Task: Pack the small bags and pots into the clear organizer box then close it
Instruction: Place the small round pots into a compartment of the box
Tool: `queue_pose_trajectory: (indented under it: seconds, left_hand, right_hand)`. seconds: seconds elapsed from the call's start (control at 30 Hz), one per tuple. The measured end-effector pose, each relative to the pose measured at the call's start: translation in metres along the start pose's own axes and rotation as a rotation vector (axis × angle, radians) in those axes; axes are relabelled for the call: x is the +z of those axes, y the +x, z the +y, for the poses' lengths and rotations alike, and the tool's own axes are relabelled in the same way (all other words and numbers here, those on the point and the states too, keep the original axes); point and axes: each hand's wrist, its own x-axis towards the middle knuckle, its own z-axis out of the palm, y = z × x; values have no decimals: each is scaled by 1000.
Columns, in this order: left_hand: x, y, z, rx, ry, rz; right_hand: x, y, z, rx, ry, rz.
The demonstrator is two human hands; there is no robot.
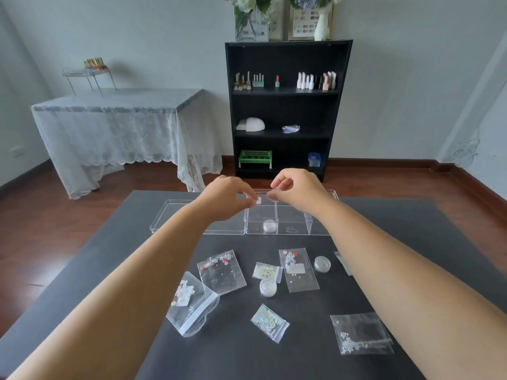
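The clear organizer box stands open at the table's far side, its lid lying flat to its left. One small round pot sits in a front compartment. My left hand and my right hand hover over the box, both pinching a small clear bag with a white label between them. Several small bags lie on the black table, among them a flower bag, a holographic bag and a bag at the right. Two pots rest among them.
The black table ends just behind the box. Beyond it are a wooden floor, a black shelf unit with nail polish bottles, and a lace-covered table at the back left.
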Motion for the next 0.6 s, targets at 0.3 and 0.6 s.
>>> queue_pose_trajectory:
  seconds: [0.3, 0.6]
  left_hand:
    - [20, -24, -13, -175, -149, -109]
    - [29, -16, -17, -197, -301, -130]
  right_hand:
    - [41, 24, -38, -32, -429, -381]
    - [42, 26, -36, -30, -556, -461]
